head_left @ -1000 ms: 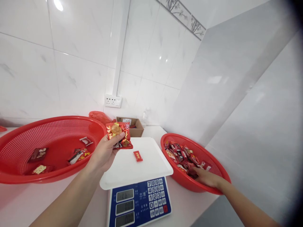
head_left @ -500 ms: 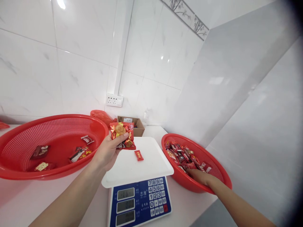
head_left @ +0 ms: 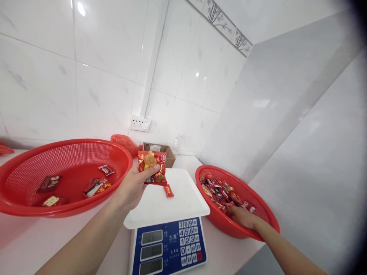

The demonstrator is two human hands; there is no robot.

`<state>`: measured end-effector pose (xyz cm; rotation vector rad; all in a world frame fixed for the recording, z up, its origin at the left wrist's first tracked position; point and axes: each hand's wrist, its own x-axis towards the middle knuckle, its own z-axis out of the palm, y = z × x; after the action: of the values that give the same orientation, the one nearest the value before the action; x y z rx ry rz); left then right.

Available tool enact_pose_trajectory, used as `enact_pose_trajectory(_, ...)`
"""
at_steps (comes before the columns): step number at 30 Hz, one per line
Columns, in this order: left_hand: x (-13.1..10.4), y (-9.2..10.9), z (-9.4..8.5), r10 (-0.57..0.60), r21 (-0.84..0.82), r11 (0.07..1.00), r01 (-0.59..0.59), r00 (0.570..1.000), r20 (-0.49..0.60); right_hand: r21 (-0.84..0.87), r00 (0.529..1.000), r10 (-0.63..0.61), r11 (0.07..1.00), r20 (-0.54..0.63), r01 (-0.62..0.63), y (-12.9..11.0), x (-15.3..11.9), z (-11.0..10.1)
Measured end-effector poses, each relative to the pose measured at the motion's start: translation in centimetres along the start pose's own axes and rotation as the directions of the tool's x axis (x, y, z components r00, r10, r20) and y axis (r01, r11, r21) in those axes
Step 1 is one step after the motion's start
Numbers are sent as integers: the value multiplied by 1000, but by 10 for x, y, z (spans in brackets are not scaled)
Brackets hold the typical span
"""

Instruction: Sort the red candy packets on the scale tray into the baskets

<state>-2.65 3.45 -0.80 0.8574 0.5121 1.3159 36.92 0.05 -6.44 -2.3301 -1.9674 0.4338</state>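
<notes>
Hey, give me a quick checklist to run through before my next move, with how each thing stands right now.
1. Packet gripped by the left hand: ok, held up in front of the box.
2. Nothing lying on the scale tray: not ok, a small red candy is on it.
3. Top display readable: cannot tell, its characters are too faint.
4. Right hand out of the right basket: not ok, it reaches in among the sweets.
5. Right hand gripping a sweet: cannot tell, its fingers are mostly hidden.
6. Left basket upright: ok, with several wrapped treats inside.
</notes>
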Motion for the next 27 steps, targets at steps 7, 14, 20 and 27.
enact_pose_trajectory(7, 2, -2, 1, 13, 23, 1000, -13, 999, -29, 137, 971, 127, 986, -204, -100, -3, -1, -22)
enact_pose_trajectory(14, 5, -5, 5, 126, 32, 992, -122, 977, -169, 469, 831, 301, 882, -468, -55, -19, 2, -45)
enact_pose_trajectory(20, 8, -16, -2, 291, 488, 841, -235, 956, -42, 780, 796, 301, 544, -526, 310, -80, -4, -52)
enact_pose_trajectory(27, -5, -18, 8, 249, 726, 621, -295, 953, 174, 880, 878, 81, -20, -472, 475, -197, -13, -25)
